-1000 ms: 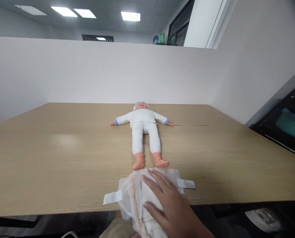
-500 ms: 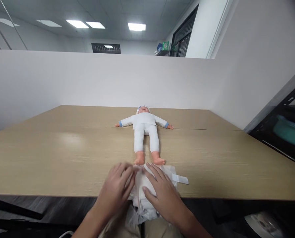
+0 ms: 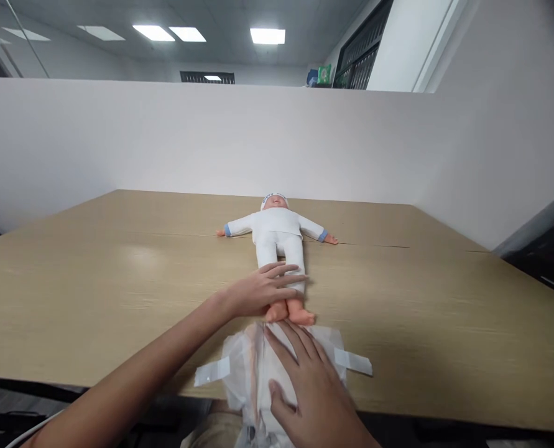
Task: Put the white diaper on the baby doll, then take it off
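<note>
A baby doll [image 3: 277, 231] in a white suit lies on its back on the wooden table [image 3: 118, 274], arms spread, feet toward me. My left hand [image 3: 262, 290] reaches across its lower legs, fingers wrapped around the shins just above the feet. An opened white diaper [image 3: 244, 367] with its tape tabs out lies at the table's near edge, just below the doll's feet. My right hand [image 3: 310, 386] rests flat on the diaper, fingers spread.
A white partition wall [image 3: 165, 137] runs behind the table and along the right side. A dark shelf unit [image 3: 551, 261] stands at the far right. The diaper's lower part hangs over the table's front edge toward my lap.
My left hand left the diaper and moved forward onto the doll's lower legs. My right hand stayed on the diaper, which now lies spread with both tabs showing.
</note>
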A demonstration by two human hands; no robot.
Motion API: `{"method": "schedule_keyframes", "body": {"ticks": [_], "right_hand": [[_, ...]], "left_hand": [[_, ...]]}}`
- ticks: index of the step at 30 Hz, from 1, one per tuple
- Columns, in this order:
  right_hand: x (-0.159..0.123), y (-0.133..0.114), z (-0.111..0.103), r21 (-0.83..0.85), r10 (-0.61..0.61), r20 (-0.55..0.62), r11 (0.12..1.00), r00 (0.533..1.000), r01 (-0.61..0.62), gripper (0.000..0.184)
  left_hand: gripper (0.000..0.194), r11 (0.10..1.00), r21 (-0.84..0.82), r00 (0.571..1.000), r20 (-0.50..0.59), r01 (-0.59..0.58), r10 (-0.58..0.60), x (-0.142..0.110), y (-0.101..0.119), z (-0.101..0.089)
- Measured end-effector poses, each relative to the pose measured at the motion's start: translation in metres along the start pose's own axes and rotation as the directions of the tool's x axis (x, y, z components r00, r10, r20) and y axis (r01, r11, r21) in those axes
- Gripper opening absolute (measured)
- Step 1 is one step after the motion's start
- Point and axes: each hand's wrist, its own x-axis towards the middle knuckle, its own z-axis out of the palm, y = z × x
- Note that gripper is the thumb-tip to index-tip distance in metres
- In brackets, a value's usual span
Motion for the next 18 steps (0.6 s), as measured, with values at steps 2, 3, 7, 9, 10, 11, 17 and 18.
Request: {"method": "schedule_keyframes", "body": {"ticks": [2,3,7,9,10,11,17,18], "right_hand": [[0.0,0.011,0.007,-0.005,-0.063,0.026,0.998,0.998,0.063,0.082],[0.0,0.017,0.01,-0.001,-0.094,0.043,0.996,0.995,0.094,0.085],[0.008,0.035,0.012,0.044,-0.153,0.114,0.988,0.982,0.149,0.101],[0.015,0.038,0.004,0.069,-0.143,0.194,0.989,0.971,0.132,0.098],[0.02,0.038,-0.001,0.08,-0.132,0.245,0.99,0.961,0.116,0.096],[0.025,0.038,-0.007,0.09,-0.119,0.293,0.991,0.949,0.096,0.094],[0.065,0.041,-0.019,0.117,-0.039,0.31,0.993,0.95,0.003,0.087],[0.075,0.044,-0.016,0.111,-0.038,0.288,0.994,0.957,0.006,0.086]], "left_hand": [[0.029,0.996,-0.073,0.996,-0.075,-0.058,0.053,0.008,-0.005,0.006],[0.025,0.991,-0.111,0.992,-0.104,-0.078,0.066,0.012,-0.008,0.008],[0.026,0.947,-0.299,0.98,-0.191,-0.121,0.065,0.028,-0.021,-0.002],[0.03,0.898,-0.427,0.969,-0.247,-0.109,0.0,0.034,-0.029,-0.022],[0.033,0.87,-0.484,0.961,-0.27,-0.089,-0.053,0.036,-0.033,-0.034],[0.034,0.843,-0.536,0.951,-0.285,-0.056,-0.118,0.037,-0.037,-0.047],[0.039,0.658,-0.752,0.881,-0.292,0.03,-0.373,0.043,-0.067,-0.099],[0.039,0.644,-0.765,0.869,-0.306,0.019,-0.388,0.044,-0.071,-0.102]]}}
